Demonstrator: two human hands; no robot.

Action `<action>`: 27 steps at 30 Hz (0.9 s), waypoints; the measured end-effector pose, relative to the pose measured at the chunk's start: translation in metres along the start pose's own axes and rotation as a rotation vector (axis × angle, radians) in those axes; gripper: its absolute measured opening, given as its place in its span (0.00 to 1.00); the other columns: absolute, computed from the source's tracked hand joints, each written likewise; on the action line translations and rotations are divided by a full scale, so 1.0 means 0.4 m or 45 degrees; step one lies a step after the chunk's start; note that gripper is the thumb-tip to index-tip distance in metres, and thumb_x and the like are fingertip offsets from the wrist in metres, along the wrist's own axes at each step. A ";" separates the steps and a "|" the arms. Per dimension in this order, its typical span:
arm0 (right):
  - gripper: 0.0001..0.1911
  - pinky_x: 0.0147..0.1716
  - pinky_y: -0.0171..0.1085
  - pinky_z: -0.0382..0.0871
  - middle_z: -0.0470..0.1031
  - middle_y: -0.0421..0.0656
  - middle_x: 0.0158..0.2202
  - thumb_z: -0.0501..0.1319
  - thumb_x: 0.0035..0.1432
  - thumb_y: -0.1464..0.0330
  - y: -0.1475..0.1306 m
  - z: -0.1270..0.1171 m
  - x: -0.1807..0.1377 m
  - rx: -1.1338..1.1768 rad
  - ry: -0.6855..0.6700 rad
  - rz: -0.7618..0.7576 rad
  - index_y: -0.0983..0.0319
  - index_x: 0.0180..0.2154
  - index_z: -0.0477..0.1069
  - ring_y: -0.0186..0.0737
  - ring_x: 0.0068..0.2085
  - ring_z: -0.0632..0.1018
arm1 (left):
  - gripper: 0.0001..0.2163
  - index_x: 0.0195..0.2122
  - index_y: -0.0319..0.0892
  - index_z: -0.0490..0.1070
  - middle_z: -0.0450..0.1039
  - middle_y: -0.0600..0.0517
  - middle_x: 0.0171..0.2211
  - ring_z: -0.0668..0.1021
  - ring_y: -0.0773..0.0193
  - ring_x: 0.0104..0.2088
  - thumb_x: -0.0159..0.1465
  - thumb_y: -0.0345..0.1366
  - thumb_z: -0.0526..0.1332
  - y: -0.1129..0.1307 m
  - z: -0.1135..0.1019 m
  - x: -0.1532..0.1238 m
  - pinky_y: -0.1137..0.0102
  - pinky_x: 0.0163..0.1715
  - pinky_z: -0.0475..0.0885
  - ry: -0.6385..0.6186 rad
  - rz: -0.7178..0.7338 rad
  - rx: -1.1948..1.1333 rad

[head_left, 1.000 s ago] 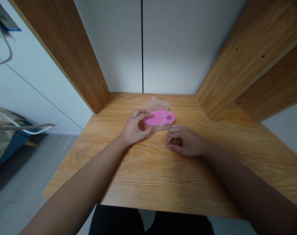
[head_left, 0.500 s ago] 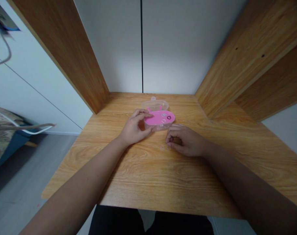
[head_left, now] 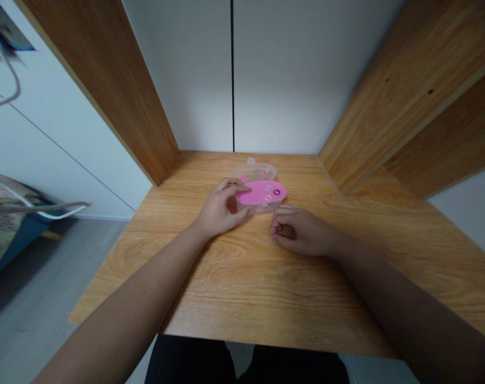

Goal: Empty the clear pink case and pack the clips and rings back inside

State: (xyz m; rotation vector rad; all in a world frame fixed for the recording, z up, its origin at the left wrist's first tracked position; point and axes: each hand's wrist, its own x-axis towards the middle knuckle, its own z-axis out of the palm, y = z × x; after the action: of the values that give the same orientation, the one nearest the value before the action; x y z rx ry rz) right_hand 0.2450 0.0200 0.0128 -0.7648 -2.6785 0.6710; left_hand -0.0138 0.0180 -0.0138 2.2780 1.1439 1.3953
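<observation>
A small oval case with a pink inside lies open on the wooden desk, its clear lid tipped back. A few tiny rings, one dark, rest on the pink part. My left hand grips the case's left end between thumb and fingers. Just in front of the case, my right hand rests on the desk with its fingers curled together. Two clear little rings lie on the wood right at its fingertips. Whether it pinches one I cannot make out.
Slanted wooden panels wall in the desk on the left and right, with a white wall behind. The desk's front edge is near my body. Off to the left are grey floor, a white cable and a patterned cushion.
My right hand has shifted slightly left and its fingers have curled tighter by the clear rings. My left hand and the case have stayed put.
</observation>
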 end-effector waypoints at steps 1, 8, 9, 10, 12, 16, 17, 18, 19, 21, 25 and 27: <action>0.02 0.39 0.40 0.67 0.76 0.42 0.33 0.61 0.58 0.70 -0.002 0.002 0.001 0.007 0.014 -0.004 0.60 0.32 0.72 0.40 0.36 0.75 | 0.18 0.50 0.42 0.76 0.72 0.44 0.50 0.76 0.55 0.52 0.57 0.33 0.70 0.000 0.000 0.000 0.56 0.56 0.73 0.001 0.003 -0.001; 0.02 0.39 0.40 0.67 0.76 0.42 0.33 0.61 0.59 0.70 -0.012 0.021 0.006 0.028 0.072 -0.044 0.60 0.33 0.72 0.39 0.37 0.75 | 0.18 0.50 0.43 0.76 0.72 0.44 0.50 0.76 0.55 0.52 0.58 0.33 0.70 0.003 -0.001 0.001 0.56 0.56 0.73 -0.001 0.003 -0.006; 0.01 0.39 0.40 0.67 0.76 0.41 0.33 0.61 0.59 0.71 -0.009 0.020 0.005 0.012 0.075 -0.041 0.60 0.33 0.72 0.40 0.37 0.75 | 0.18 0.50 0.43 0.76 0.72 0.44 0.50 0.77 0.55 0.52 0.58 0.33 0.70 0.004 -0.002 0.002 0.56 0.56 0.73 0.000 0.003 -0.003; 0.01 0.39 0.40 0.67 0.76 0.41 0.33 0.61 0.58 0.71 -0.005 0.018 0.004 -0.009 0.079 -0.033 0.60 0.34 0.72 0.40 0.37 0.75 | 0.18 0.50 0.42 0.76 0.72 0.44 0.50 0.77 0.55 0.52 0.58 0.33 0.70 0.005 -0.002 0.002 0.56 0.56 0.73 0.001 0.001 0.001; 0.03 0.40 0.41 0.67 0.77 0.42 0.34 0.63 0.55 0.71 0.004 0.014 0.000 -0.051 0.076 -0.013 0.60 0.35 0.73 0.41 0.38 0.75 | 0.18 0.50 0.43 0.76 0.72 0.44 0.50 0.77 0.55 0.52 0.58 0.34 0.70 0.005 -0.003 0.002 0.56 0.55 0.73 0.000 -0.004 0.008; 0.03 0.41 0.42 0.67 0.77 0.41 0.33 0.64 0.53 0.72 0.011 0.009 -0.004 -0.071 0.026 0.017 0.60 0.33 0.73 0.41 0.37 0.75 | 0.18 0.50 0.43 0.76 0.72 0.44 0.50 0.76 0.55 0.52 0.58 0.33 0.70 0.002 -0.001 0.001 0.56 0.56 0.72 -0.007 -0.001 0.011; 0.03 0.41 0.42 0.67 0.76 0.41 0.33 0.63 0.53 0.72 0.009 0.009 -0.003 -0.073 0.012 0.024 0.60 0.32 0.73 0.41 0.36 0.75 | 0.18 0.50 0.43 0.76 0.72 0.44 0.50 0.76 0.55 0.52 0.58 0.33 0.70 0.001 -0.001 0.001 0.56 0.56 0.72 -0.009 -0.001 0.010; 0.02 0.41 0.42 0.67 0.76 0.41 0.32 0.63 0.54 0.72 0.006 0.009 -0.002 -0.075 0.003 0.031 0.60 0.31 0.73 0.40 0.36 0.75 | 0.18 0.50 0.43 0.76 0.72 0.44 0.50 0.76 0.55 0.52 0.58 0.33 0.70 0.000 -0.001 0.001 0.56 0.56 0.72 -0.010 -0.001 0.009; 0.02 0.40 0.42 0.67 0.76 0.41 0.32 0.63 0.54 0.72 0.003 0.009 -0.001 -0.078 -0.003 0.040 0.60 0.31 0.72 0.40 0.35 0.74 | 0.18 0.50 0.43 0.76 0.72 0.44 0.50 0.76 0.55 0.52 0.58 0.33 0.70 0.000 -0.001 0.000 0.56 0.56 0.73 -0.012 -0.003 0.010; 0.01 0.39 0.41 0.66 0.76 0.41 0.32 0.62 0.56 0.71 -0.003 0.010 0.002 -0.071 -0.010 0.055 0.60 0.31 0.72 0.40 0.35 0.74 | 0.18 0.50 0.43 0.76 0.72 0.44 0.50 0.76 0.55 0.53 0.58 0.33 0.70 0.001 -0.001 0.000 0.56 0.56 0.73 -0.014 -0.006 0.011; 0.02 0.36 0.39 0.65 0.75 0.41 0.31 0.62 0.58 0.70 -0.009 0.009 0.006 -0.025 0.006 0.066 0.60 0.32 0.72 0.39 0.34 0.73 | 0.18 0.50 0.43 0.76 0.72 0.44 0.50 0.76 0.55 0.52 0.58 0.34 0.70 0.004 -0.002 0.001 0.56 0.56 0.72 -0.007 -0.007 0.009; 0.02 0.36 0.38 0.65 0.74 0.41 0.31 0.61 0.59 0.70 -0.011 0.010 0.007 -0.004 0.023 0.067 0.61 0.32 0.72 0.38 0.34 0.73 | 0.18 0.50 0.42 0.76 0.72 0.44 0.50 0.76 0.55 0.52 0.58 0.34 0.70 0.005 -0.002 0.001 0.56 0.56 0.72 -0.010 -0.007 0.005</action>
State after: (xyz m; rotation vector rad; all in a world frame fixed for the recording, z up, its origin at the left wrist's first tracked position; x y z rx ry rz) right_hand 0.2393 0.0167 0.0118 -0.8411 -2.6520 0.6694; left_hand -0.0134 0.0169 -0.0118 2.2796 1.1509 1.3815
